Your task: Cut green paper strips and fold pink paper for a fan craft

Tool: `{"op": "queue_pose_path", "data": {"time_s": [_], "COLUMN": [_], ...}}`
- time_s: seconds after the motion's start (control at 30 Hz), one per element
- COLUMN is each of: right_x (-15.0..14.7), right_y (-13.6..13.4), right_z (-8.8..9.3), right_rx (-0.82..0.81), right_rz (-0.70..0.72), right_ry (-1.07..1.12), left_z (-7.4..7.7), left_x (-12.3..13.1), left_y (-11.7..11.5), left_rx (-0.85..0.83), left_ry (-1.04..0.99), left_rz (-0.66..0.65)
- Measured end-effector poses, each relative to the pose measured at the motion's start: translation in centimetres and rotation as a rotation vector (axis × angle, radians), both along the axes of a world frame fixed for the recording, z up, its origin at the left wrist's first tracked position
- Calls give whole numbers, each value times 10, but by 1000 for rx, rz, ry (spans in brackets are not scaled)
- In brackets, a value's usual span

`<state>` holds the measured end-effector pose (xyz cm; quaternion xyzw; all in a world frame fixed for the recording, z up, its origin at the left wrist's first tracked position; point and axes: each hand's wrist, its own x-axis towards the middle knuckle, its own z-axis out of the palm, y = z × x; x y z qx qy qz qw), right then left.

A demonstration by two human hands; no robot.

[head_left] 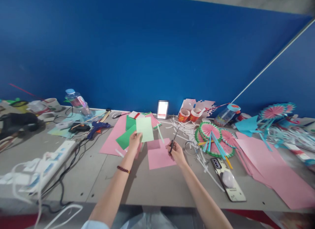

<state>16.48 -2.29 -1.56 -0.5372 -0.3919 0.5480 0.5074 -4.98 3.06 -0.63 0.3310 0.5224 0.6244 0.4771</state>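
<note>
My left hand (135, 140) pinches the lower left corner of a pale green paper sheet (145, 128), raised above the table. Dark-handled scissors (173, 143) are in my right hand (176, 152), their blades pointing up and away from me. Beneath and between the hands, a pink paper square (158, 156) lies flat on the table. Darker green paper (124, 138) rests on a larger pink sheet (110, 142) just left of my left hand. A narrow pale strip (160, 136) hangs or lies between the sheet and the scissors; which, I cannot tell.
Paper fans (211, 137), white paper scraps (185, 128) and a phone (228, 181) lie to the right. Two red cups (184, 115) stand by the blue wall. A glue gun (97, 128), a tilted bottle (80, 104) and a power strip (52, 166) with cables occupy the left.
</note>
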Motion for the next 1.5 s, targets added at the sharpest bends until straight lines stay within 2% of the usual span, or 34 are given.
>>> {"op": "queue_pose_path", "data": {"time_s": [0.17,0.23,0.37,0.5,0.53,0.67,0.73,0.8,1.0,1.1,1.23,1.3,1.4,1.5], "right_x": [0,0,0,1,1,0,-1,-1,-2,-1,-1,-1,-1,-1], "right_y": [0,-1,-2,-2,-2,-3,-3,-4,-4,-4,-4,-4,-4,-4], "right_z": [2,4,5,2,2,4,6,8,11,11,10,10,10,9], "right_rx": [-33,-36,-46,-60,-62,-55,-55,-60,-71,-65,-55,-46,-33,-16], "right_rz": [-1,2,20,30,33,40,42,42,38,38,37,35,27,22], "right_ry": [-5,-4,-26,-39,-42,-57,-63,-65,-70,-62,-55,-54,-58,-61], "left_z": [-2,-2,-3,-5,-6,-7,-7,-6,10,23,36,40,43,42], "left_x": [-28,-37,-49,-51,-50,-47,-47,-50,-60,-65,-72,-72,-67,-51], "left_y": [16,23,31,23,19,5,0,-2,-7,-11,-15,-17,-18,-16], "left_rx": [-2,24,-44,-77,-66,-110,-190,-255,-238,-235,-186,-93,132,314], "left_ry": [-142,-108,228,440,568,1335,1524,1609,1541,1490,1321,1245,1125,901], "left_rz": [161,205,235,216,205,253,274,271,320,408,511,531,553,504]}}
